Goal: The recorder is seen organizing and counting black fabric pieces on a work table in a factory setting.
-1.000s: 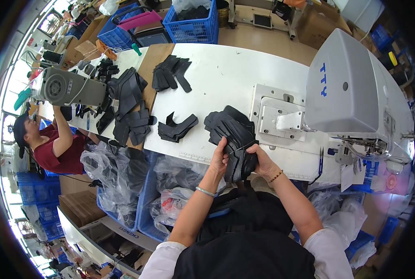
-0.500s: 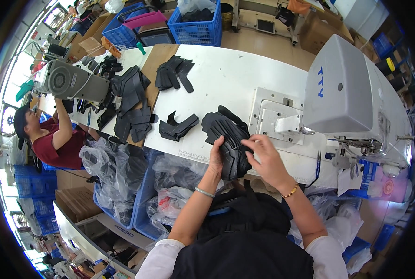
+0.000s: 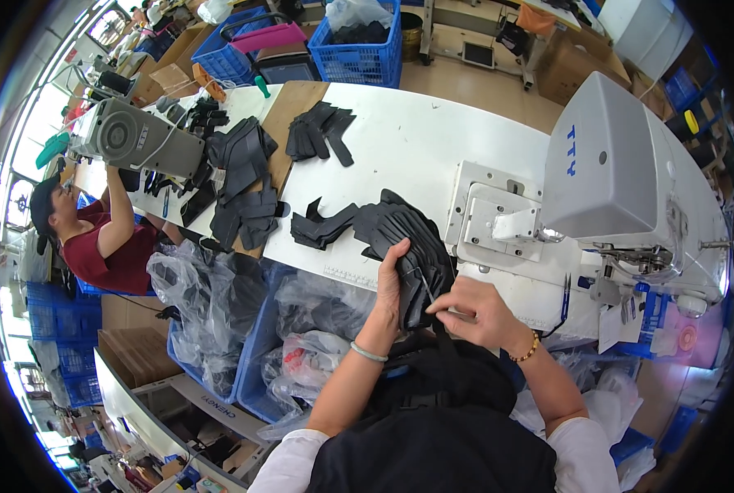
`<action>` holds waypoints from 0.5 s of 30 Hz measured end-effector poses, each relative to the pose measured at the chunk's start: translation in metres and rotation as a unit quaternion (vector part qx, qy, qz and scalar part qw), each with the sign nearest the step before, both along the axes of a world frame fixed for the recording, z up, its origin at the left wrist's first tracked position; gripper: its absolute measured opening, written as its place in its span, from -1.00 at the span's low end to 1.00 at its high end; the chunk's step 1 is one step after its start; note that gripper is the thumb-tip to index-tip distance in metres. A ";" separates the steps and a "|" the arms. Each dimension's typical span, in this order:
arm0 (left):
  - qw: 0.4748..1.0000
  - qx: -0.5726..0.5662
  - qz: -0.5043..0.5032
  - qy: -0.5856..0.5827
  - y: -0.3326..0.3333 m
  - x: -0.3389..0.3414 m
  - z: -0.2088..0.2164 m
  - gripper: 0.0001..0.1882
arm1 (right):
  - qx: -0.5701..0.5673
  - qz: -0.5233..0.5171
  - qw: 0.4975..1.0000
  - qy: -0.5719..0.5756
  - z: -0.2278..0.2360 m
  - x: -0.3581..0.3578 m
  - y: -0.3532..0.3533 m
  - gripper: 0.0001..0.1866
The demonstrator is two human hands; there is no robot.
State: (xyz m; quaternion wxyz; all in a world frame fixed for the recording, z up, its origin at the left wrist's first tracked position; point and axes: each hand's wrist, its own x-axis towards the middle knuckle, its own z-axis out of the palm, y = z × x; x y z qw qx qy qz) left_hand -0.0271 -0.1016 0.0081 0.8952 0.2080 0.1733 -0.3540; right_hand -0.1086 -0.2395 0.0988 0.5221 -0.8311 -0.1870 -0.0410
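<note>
While left hand [image 3: 390,279] grips, black stack [image 3: 412,246] upright

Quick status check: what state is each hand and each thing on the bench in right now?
left hand: closed on the black fabric stack, gripping its left edge
right hand: pinching a thin tool against the stack
black fabric stack: fanned, partly lifted at the table edge
small black pieces: lying flat, untouched
sewing machine: nothing under its needle
blue bins: filled with plastic bags

Black cut pieces [image 3: 404,238]: matt, leather-like sheet. Worktop [image 3: 416,148]: smooth white laminate, slight sheen. Sewing machine [image 3: 622,172]: smooth painted grey metal; bags [image 3: 211,304] glossy clear plastic.
</note>
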 end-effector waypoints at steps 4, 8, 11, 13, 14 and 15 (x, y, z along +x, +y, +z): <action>0.997 0.075 -0.004 -0.009 0.001 0.000 0.001 -0.62 | -0.100 0.060 0.991 -0.060 0.001 -0.014 0.000 -0.88; 0.999 -0.009 0.020 0.050 0.003 -0.001 0.001 -0.50 | -0.161 0.041 0.985 -0.057 -0.018 -0.019 -0.016 -0.96; 0.995 -0.070 -0.031 0.068 0.007 -0.008 0.013 -0.46 | -0.255 -0.133 0.957 0.032 -0.045 -0.019 -0.043 -0.93; 0.995 -0.061 -0.056 0.057 0.007 -0.010 0.001 -0.45 | -0.212 -0.216 0.952 0.055 -0.055 -0.017 -0.046 -0.90; 0.997 -0.043 -0.045 0.046 0.005 -0.011 -0.004 -0.45 | -0.154 -0.183 0.966 0.102 -0.058 -0.023 -0.036 -0.85; 0.999 -0.022 -0.032 0.035 0.006 -0.009 -0.009 -0.45 | -0.153 -0.087 0.973 0.150 -0.052 -0.028 -0.025 -0.84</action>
